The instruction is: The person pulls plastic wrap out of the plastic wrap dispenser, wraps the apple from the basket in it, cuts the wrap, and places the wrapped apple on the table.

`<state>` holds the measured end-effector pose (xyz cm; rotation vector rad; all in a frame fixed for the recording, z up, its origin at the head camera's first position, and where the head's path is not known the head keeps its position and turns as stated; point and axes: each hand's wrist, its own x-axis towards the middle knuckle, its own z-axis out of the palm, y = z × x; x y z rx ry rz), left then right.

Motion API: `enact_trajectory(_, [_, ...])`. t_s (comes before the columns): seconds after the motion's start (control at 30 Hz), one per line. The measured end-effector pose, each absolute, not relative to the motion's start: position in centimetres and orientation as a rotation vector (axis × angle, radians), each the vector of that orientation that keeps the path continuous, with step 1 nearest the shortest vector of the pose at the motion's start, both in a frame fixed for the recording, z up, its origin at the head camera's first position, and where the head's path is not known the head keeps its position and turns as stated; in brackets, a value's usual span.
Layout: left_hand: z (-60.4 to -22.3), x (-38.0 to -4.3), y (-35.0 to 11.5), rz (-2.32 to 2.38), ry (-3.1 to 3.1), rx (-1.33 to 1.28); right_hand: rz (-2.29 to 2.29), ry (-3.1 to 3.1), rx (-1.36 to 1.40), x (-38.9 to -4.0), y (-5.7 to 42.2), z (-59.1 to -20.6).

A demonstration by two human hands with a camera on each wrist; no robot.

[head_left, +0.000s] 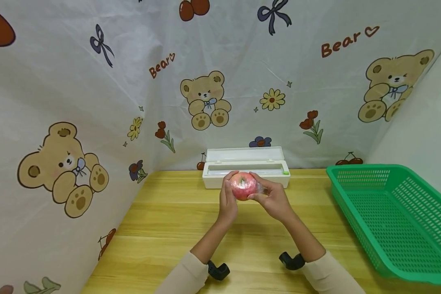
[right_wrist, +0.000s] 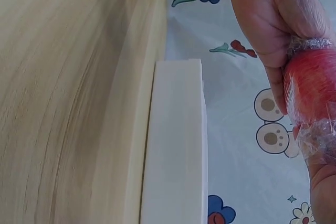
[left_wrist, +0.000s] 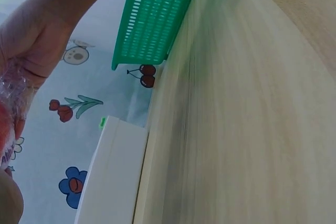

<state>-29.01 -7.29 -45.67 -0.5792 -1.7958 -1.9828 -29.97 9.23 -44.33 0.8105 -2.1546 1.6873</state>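
Note:
A red apple point(head_left: 242, 186), wrapped in clear plastic film point(right_wrist: 317, 137), is held up above the table between both hands. My left hand point(head_left: 228, 203) holds its left side, fingers reaching round the back. On the other side, my right hand point(head_left: 277, 200) grips the apple with the thumb in front, where the film bunches into a loose, crinkled end. The right wrist view shows more gathered film where the apple meets the left palm. Just behind the hands stands a white cling film box point(head_left: 213, 182), its lid point(head_left: 245, 154) raised.
On the right of the wooden table point(head_left: 161, 228) sits a green perforated plastic basket point(head_left: 356, 220). A bear-print cloth point(head_left: 242, 53) hangs behind and along the left side. A small green piece point(head_left: 286, 172) is on the box's right end.

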Motion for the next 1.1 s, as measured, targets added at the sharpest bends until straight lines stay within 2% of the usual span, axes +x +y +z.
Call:
enact_trajectory(0.37, [-45.2, -28.9, -7.4, -2.002, -1.765, -0.702, 1.609, -2.149, 0.789, -29.7, 9.3, -43.4])
enact_trajectory(0.6, [-47.1, -29.6, -6.0, -1.936, -1.765, -0.595, 1.632, -2.124, 0.751, -27.9, 8.8, -41.4])
enact_trajectory(0.93, [-48.1, -29.6, -5.1, -1.952, -1.681, -0.605, 1.669, -2.095, 0.737, -27.5, 8.1, -41.3])
enact_trajectory(1.1, [-47.8, -29.5, -5.6, -1.967, -1.734, -0.630, 1.612, -2.147, 0.745, -29.2, 8.7, -42.9])
